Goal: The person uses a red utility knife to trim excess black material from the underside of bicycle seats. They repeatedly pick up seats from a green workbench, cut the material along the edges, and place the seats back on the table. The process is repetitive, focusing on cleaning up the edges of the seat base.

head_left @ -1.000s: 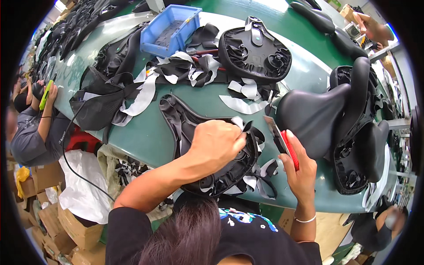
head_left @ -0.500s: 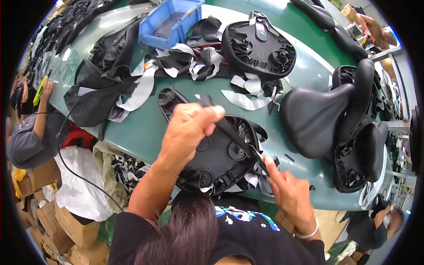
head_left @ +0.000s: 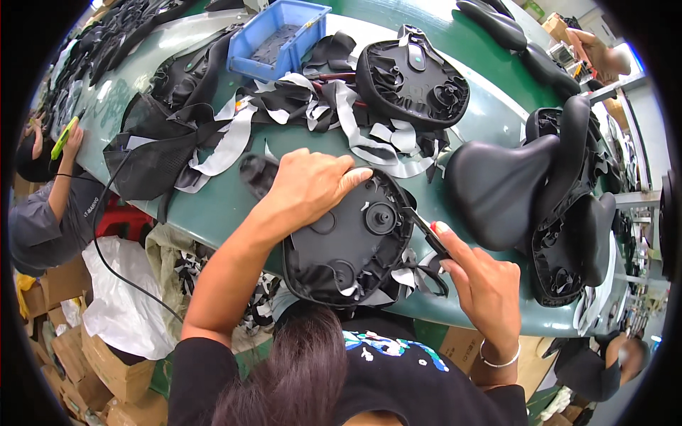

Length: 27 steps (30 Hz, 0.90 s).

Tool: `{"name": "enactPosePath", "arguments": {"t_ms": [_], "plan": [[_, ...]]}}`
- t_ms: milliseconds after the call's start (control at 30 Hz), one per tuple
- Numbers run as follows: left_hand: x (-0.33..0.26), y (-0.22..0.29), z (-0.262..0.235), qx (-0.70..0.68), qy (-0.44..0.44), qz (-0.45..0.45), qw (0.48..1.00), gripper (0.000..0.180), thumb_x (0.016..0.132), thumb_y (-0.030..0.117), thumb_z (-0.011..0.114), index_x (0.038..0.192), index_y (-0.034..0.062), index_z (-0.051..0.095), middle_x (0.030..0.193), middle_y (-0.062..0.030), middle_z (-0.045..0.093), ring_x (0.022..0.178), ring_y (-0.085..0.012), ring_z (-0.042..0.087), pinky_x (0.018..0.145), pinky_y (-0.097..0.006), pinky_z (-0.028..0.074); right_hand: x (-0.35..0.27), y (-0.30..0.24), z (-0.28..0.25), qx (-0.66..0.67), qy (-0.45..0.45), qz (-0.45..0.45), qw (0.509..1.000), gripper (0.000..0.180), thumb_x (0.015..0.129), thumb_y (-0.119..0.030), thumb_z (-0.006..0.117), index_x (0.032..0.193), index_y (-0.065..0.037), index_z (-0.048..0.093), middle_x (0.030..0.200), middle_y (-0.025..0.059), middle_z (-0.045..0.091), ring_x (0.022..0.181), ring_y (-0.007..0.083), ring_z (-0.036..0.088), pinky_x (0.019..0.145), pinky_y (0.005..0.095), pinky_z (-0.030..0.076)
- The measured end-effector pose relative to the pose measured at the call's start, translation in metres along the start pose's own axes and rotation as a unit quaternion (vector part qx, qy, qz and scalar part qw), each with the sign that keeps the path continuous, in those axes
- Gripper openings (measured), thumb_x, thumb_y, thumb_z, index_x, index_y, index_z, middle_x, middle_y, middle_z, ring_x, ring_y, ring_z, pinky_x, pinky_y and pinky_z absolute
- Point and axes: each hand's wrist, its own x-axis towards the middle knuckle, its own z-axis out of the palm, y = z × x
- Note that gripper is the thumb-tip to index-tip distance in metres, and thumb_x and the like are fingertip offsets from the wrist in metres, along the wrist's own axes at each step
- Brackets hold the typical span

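Note:
A black bicycle saddle (head_left: 344, 238) lies upside down in front of me, its base with round bosses facing up. My left hand (head_left: 316, 186) is closed over its far side, between the narrow nose and the wide part; the fingertips are partly hidden. In my right hand (head_left: 477, 280) is a dark utility knife (head_left: 432, 236) with a red spot near my thumb. The tip of its blade meets the saddle's right rim, where black covering is tucked inward. Cut black-and-white scraps (head_left: 415, 275) hang by the near right edge.
Another upturned saddle (head_left: 415, 74) and a blue bin (head_left: 277, 39) stand farther back among trimmed strips (head_left: 348, 117). Several saddles are piled on the right, one face up (head_left: 497, 192). At the left, a person (head_left: 57, 206) holds a green tool. A black cable (head_left: 114, 252) hangs off the table edge.
The dark strip that my left hand was pulling is out of it, and a pale strip now lies among the far scraps. The saddle has turned slightly; my left hand rests on it.

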Motion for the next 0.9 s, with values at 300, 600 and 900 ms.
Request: {"name": "enactPosePath", "arguments": {"t_ms": [300,600,900], "plan": [[-0.031,0.031,0.012,-0.050,0.101,-0.160,0.981,0.045,0.096,0.046,0.045,0.083,0.0074,0.065,0.073,-0.0115,0.062,0.070,-0.0347,0.061,0.060,-0.044,0.045,-0.025,-0.012,0.027,-0.079,-0.116,0.030,0.990,0.062,0.082,-0.009,0.057,0.141,-0.015,0.039,0.058,0.0143,0.054,0.046,0.0321,0.056,0.044,0.0414,0.040],[-0.046,0.035,0.025,-0.033,0.191,-0.167,0.967,0.036,0.094,0.039,0.053,0.081,0.0073,0.064,0.073,-0.0091,0.064,0.059,-0.0323,0.061,0.056,-0.042,0.045,-0.016,-0.020,0.030,0.318,0.161,0.163,0.920,0.048,0.086,0.001,0.059,0.132,-0.001,0.045,0.107,0.0223,0.064,0.068,0.0304,0.064,0.068,0.0391,0.052],[-0.043,0.035,0.027,-0.032,0.216,-0.171,0.961,0.039,0.095,0.041,0.050,0.080,0.0078,0.064,0.069,-0.0091,0.063,0.058,-0.0325,0.060,0.058,-0.041,0.044,0.044,0.001,0.059,0.333,0.067,0.113,0.934,0.041,0.084,-0.001,0.062,0.122,0.002,0.049,0.083,0.0117,0.063,0.069,0.0184,0.062,0.068,0.0304,0.049]]}}
